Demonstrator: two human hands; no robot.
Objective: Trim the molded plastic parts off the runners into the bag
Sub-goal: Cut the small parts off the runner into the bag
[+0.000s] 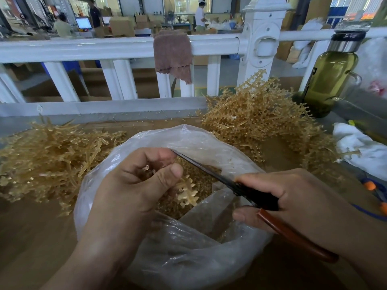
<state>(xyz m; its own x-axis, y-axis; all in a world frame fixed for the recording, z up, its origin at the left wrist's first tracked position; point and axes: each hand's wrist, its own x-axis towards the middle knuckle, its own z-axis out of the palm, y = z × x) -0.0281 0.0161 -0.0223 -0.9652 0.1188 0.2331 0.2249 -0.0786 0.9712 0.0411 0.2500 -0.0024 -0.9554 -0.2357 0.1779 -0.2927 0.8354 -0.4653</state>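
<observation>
Centre frame: left hand (pixel 134 185) holds one runner (pixel 188 193) over the open mouth of the bag (pixel 159 254), fingers curled round its upper stem, thumb pressed against it; the branched lower end hangs free above the trimmed parts (pixel 204 182) heaped inside. Right hand (pixel 297 197), lower right, is wrapped round the handles of the scissors (pixel 205 168), blades running up-left toward the left fingertips; whether the blades are parted I cannot tell. Tangled runner piles lie at left (pixel 48 160) and upper right (pixel 257 120) of the bag. Judgement: the runner looks very light, thin and springy, with brittle side twigs and small parts that could flick away on cutting. Best held by the thick central stem, close to the cut, low in the bag mouth. The bag film is limp and slippery and gives no support.
</observation>
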